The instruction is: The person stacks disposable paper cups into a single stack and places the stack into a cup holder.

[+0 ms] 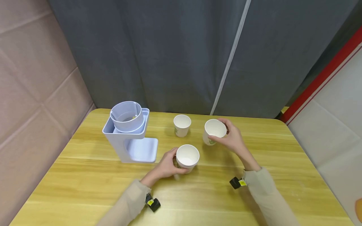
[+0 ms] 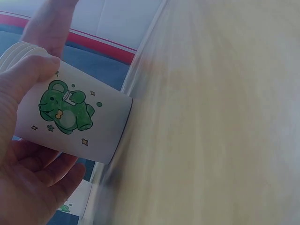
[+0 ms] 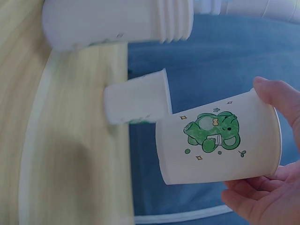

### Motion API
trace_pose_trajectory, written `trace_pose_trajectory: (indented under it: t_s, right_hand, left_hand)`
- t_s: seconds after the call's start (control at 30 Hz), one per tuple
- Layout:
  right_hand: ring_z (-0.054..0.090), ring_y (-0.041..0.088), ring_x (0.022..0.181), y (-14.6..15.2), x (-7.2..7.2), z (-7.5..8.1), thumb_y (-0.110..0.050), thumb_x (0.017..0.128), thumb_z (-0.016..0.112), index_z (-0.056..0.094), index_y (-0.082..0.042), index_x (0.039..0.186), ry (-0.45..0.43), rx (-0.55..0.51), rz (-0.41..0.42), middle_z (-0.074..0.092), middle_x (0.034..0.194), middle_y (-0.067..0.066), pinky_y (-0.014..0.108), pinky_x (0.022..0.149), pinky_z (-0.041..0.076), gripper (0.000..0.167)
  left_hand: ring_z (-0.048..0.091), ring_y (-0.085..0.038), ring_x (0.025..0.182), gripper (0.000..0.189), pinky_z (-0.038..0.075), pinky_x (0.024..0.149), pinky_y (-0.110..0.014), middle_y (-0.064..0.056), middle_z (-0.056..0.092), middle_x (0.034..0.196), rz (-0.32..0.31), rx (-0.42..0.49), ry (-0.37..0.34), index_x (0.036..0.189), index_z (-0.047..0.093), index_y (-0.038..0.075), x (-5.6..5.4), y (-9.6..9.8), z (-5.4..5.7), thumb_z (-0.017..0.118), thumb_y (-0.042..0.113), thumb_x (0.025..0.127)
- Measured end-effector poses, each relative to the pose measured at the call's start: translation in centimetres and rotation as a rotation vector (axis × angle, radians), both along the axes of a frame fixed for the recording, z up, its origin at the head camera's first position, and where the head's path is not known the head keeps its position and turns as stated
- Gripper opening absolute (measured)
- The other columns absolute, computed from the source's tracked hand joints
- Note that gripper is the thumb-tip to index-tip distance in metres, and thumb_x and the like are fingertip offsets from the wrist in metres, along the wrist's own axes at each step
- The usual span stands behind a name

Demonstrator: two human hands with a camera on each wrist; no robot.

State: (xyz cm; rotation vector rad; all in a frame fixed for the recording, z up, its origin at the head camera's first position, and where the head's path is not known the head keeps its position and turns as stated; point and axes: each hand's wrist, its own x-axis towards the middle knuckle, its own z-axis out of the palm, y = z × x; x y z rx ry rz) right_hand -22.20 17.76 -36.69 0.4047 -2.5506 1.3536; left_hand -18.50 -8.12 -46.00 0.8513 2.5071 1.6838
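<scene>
My left hand grips a short stack of white paper cups near the middle of the table; several rims show at its top in the right wrist view. A green bear is printed on the outer cup, whose base appears to meet the tabletop. To the right, my right hand holds one paper cup between thumb and fingers, raised off the table and roughly upright, with the same bear print. Another paper cup stands by itself behind the stack, between the two hands.
On the left stands a pale lavender stand with a round open cylinder on top and a flat base plate. A grey curtain hangs along the back edge of the wooden table.
</scene>
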Motion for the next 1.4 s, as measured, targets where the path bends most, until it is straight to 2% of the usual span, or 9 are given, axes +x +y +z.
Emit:
trace_pose_trajectory:
  t_s: [0.07, 0.33, 0.73, 1.03, 1.4]
  right_hand:
    - [0.057, 0.030, 0.098, -0.1, 0.4, 0.3, -0.008, 0.066, 0.084, 0.048, 0.006, 0.125, 0.019, 0.003, 0.008, 0.058, 0.114, 0.021, 0.028, 0.077, 0.049, 0.071]
    - [0.056, 0.026, 0.095, -1.2, 2.0, 2.0, -0.004, 0.063, 0.085, 0.051, 0.006, 0.123, 0.076, -0.045, 0.080, 0.060, 0.110, 0.019, 0.016, 0.075, 0.047, 0.070]
    - [0.055, 0.021, 0.095, -3.9, 3.8, 3.8, 0.004, 0.061, 0.084, 0.048, 0.006, 0.124, 0.090, -0.131, 0.265, 0.059, 0.113, 0.017, 0.019, 0.078, 0.048, 0.073]
    - [0.056, 0.020, 0.099, -5.4, 4.5, 3.6, -0.001, 0.062, 0.085, 0.049, 0.002, 0.125, 0.015, -0.126, 0.337, 0.058, 0.117, 0.012, 0.024, 0.085, 0.048, 0.073]
    - [0.058, 0.021, 0.097, -6.1, 4.8, 2.3, -0.008, 0.063, 0.086, 0.051, 0.003, 0.124, 0.011, -0.072, 0.328, 0.060, 0.116, 0.012, 0.029, 0.085, 0.049, 0.072]
  left_hand:
    - [0.058, -0.025, 0.102, 0.068, 0.048, 0.090, -0.035, -0.012, 0.062, 0.112, 0.000, 0.004, 0.003, 0.120, 0.054, -0.002, 0.0, 0.0, -0.1, 0.086, 0.014, 0.062]
    - [0.058, -0.025, 0.103, 0.069, 0.048, 0.090, -0.035, -0.012, 0.062, 0.112, -0.001, 0.008, -0.011, 0.121, 0.054, -0.002, 0.0, 0.0, -0.1, 0.086, 0.014, 0.061]
    - [0.057, -0.025, 0.104, 0.070, 0.047, 0.091, -0.038, -0.012, 0.061, 0.113, -0.005, -0.010, -0.029, 0.123, 0.053, -0.002, -0.1, -0.1, 0.1, 0.085, 0.013, 0.063]
    - [0.059, -0.023, 0.099, 0.065, 0.049, 0.089, -0.034, -0.010, 0.062, 0.109, -0.013, -0.011, 0.004, 0.119, 0.054, -0.001, -0.2, -0.1, 0.0, 0.085, 0.012, 0.064]
    - [0.058, -0.024, 0.102, 0.064, 0.049, 0.089, -0.035, -0.011, 0.061, 0.110, -0.024, -0.010, 0.007, 0.120, 0.054, -0.001, 0.0, -0.1, 0.1, 0.085, 0.011, 0.065]
